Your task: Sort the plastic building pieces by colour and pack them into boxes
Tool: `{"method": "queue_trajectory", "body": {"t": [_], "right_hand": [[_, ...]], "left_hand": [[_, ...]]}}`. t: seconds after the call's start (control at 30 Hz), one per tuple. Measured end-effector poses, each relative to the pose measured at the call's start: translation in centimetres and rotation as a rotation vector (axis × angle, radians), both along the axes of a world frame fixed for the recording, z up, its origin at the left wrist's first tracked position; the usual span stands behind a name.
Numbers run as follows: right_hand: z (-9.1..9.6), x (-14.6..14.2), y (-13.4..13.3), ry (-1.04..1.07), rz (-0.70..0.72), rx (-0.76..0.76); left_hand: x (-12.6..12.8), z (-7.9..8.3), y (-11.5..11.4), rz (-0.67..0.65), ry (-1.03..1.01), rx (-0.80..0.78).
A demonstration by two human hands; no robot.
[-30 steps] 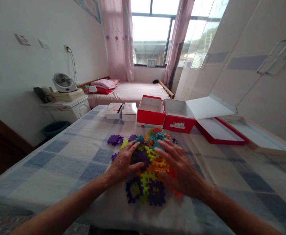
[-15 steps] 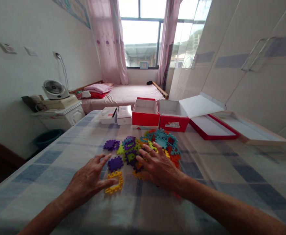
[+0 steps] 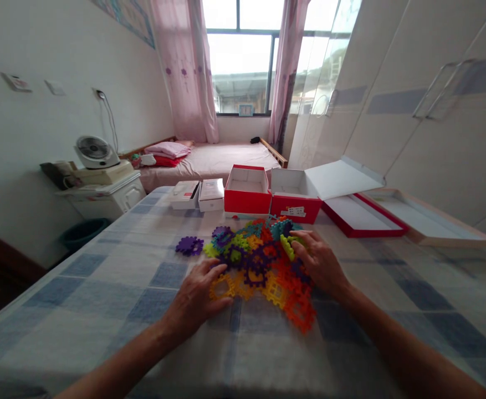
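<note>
A heap of coloured toothed plastic puzzle pieces (image 3: 259,263) lies on the checked tablecloth (image 3: 113,277) in front of me. My left hand (image 3: 197,299) lies flat with fingers spread at the heap's near left edge, touching a yellow piece (image 3: 221,286). My right hand (image 3: 320,263) sits on the heap's right side, fingers curled round a lime-green piece (image 3: 287,246). One purple piece (image 3: 189,245) lies apart to the left. Orange pieces (image 3: 298,310) spill toward me.
Two open red boxes (image 3: 246,191) (image 3: 295,199) stand behind the heap, with a lid (image 3: 363,219) and a flat tray (image 3: 425,224) to the right. Two small white boxes (image 3: 199,194) sit at the far left. Behind are a bed (image 3: 218,155), a fan (image 3: 95,152) and a cupboard wall (image 3: 434,111).
Both hands have swept the pieces back together into one heap. My left hand moved right to the heap's edge; my right hand moved right and farther, closing on a green piece.
</note>
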State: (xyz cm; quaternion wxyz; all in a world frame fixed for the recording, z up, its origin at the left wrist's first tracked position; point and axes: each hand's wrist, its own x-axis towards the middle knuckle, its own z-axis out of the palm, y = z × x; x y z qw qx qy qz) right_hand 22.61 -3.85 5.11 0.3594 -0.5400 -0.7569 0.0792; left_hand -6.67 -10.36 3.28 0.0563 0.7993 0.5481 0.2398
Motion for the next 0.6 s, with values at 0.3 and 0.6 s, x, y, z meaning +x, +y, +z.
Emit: {"method": "queue_trajectory", "body": {"t": [0.3, 0.6], "right_hand": [[-1.0, 0.7, 0.3, 0.205, -0.018, -0.032], [-1.3, 3.4, 1.7, 0.227, -0.199, 0.081]], "left_hand": [[7.9, 3.4, 3.4, -0.174, -0.121, 0.192], [2.2, 3.5, 7.5, 0.296, 0.073, 0.188]]}}
